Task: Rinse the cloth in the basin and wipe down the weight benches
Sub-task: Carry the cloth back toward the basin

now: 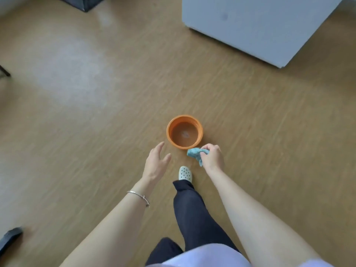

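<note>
Pinching a small crumpled cloth (194, 153) of pale blue-green fabric with whitish flecks, the right hand (212, 157) hung above the floor just beside the near right edge of a round orange plastic basin (185, 118). Cloth was bunched into a wad; most of it stuck out to the left of the curled fingers (209, 148), and one narrow corner drooped below them. Fingers and thumb were closed round the cloth's right end, knuckles up. The wad's upper edge overlapped the basin's rim in the view; contact could not be told. Cloth was outside the basin. Basin sat on a tan wood-grain floor (96, 132) and held brownish-looking water with a pale glint at centre. Left hand (156, 163) held nothing, fingers straight and slightly spread, just left of the basin and apart from it. A thin silver bangle (139, 197) circled the left wrist. A white perforated clog (185, 173) and a dark trouser leg (192, 209) lay between the forearms. A white cabinet (269, 26) stood at far right.
</note>
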